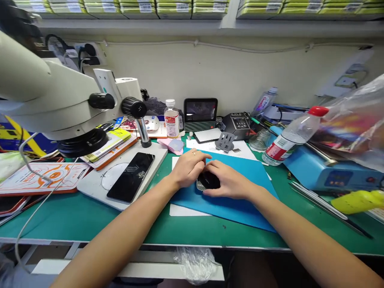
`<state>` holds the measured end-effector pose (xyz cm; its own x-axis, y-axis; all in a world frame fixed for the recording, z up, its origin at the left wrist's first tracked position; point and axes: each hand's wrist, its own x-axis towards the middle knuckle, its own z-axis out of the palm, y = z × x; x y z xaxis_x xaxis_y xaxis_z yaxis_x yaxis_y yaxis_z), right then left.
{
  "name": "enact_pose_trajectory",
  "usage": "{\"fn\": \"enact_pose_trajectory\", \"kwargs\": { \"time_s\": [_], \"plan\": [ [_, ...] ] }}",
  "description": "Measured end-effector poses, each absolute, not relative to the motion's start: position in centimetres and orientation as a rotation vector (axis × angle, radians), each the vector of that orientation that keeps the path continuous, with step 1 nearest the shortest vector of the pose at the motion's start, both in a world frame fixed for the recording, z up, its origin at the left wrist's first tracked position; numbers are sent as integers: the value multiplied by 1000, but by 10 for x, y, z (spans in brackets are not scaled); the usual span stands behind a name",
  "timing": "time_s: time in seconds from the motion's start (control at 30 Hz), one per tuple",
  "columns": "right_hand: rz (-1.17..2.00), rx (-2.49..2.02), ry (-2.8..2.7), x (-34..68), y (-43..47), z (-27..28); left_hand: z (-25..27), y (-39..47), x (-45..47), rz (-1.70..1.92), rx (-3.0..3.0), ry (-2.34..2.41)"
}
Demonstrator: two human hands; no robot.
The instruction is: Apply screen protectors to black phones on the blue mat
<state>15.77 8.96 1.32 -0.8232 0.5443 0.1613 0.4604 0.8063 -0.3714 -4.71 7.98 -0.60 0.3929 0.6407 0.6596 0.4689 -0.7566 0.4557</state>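
On a blue work mat [243,212] lies a small flat device with a silver edge [199,185], mostly covered by my hands. A black rounded object [210,181] sits over it. My right hand [226,180] curves around this black object, thumb on the near side and fingers on the far side. My left hand [190,167], with a ring on one finger, is closed at the device's far left side. Its fingertips meet those of my right hand, and what they pinch is hidden. To the left, a black smartphone [131,177] with a marked screen rests on the microscope base [159,158].
A microscope [51,88] overhangs the left side. Bottles [172,120] and a small screen [201,111] stand at the back. To the right are a red-capped bottle [288,140], a blue machine [324,172], tweezers [318,200] and a yellow bottle [357,202].
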Motion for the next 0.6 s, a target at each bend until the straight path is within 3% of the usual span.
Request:
{"fn": "enact_pose_trajectory", "kwargs": {
  "time_s": [0.3, 0.6],
  "plan": [
    [658, -646, -2112, 190, 93, 22, -9, 70, -33, 1386, 2422, 820],
    [819, -486, -1973, 185, 85, 17, -10, 61, -19, 1382, 2463, 905]
  ]
}}
